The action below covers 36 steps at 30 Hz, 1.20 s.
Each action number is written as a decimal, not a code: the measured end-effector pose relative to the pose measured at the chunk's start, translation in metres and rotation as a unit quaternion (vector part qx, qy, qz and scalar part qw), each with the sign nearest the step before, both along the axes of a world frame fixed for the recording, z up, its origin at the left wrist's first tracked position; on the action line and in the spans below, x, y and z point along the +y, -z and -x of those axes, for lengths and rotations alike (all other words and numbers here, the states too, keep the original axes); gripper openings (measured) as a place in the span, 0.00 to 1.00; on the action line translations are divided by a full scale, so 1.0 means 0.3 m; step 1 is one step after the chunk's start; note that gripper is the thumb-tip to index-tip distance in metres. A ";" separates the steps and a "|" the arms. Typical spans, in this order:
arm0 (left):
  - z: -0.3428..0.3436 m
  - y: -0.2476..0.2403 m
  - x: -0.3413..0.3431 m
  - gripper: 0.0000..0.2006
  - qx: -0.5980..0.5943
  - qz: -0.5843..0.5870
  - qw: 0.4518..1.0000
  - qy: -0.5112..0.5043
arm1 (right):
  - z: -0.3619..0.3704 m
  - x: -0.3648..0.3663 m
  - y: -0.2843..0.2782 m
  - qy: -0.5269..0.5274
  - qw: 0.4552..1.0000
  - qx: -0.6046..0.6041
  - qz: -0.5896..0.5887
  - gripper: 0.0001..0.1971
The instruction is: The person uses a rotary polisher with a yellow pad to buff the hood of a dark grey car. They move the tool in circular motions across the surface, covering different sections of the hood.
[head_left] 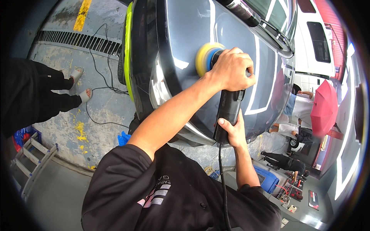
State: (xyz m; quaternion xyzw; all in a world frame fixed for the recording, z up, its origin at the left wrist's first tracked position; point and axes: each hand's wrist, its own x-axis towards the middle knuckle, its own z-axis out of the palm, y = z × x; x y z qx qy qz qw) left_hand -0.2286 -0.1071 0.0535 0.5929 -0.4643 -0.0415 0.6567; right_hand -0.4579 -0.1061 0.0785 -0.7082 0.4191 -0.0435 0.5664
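Observation:
Both my hands hold a black electric polisher [229, 107] over the dark grey car hood [185, 34]. My left hand [234, 70] is wrapped over the polisher's head end, its arm crossing from the left. Lower down, my right hand [236, 129] grips the rear of the body, thumb on the near side. The round yellow foam pad [202, 57] with a blue backing lies against the hood. From the polisher's rear end a black cord [221, 173] runs down over my dark shirt. The car's headlight [158, 82] is left of the pad.
A black cylindrical tool [243, 12] lies near the windshield. A yellow-green strip [128, 50] edges the car's front. Cables [108, 89] trail over the floor by a standing person's sandals [85, 95]. A ladder [34, 161] is at lower left; people, one under a pink umbrella [324, 107], are at right.

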 end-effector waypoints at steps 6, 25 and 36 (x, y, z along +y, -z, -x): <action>-0.039 -0.006 -0.025 0.08 0.002 -0.010 1.000 -0.007 | -0.029 -0.049 0.015 -0.023 0.999 -0.015 0.024 0.33; -0.182 -0.019 -0.094 0.10 -0.003 -0.021 0.999 -0.046 | -0.175 -0.151 -0.007 -0.046 0.999 -0.003 0.027 0.36; -0.237 -0.049 -0.131 0.11 0.025 -0.041 0.998 -0.048 | -0.248 -0.178 -0.029 -0.040 0.999 -0.029 -0.016 0.30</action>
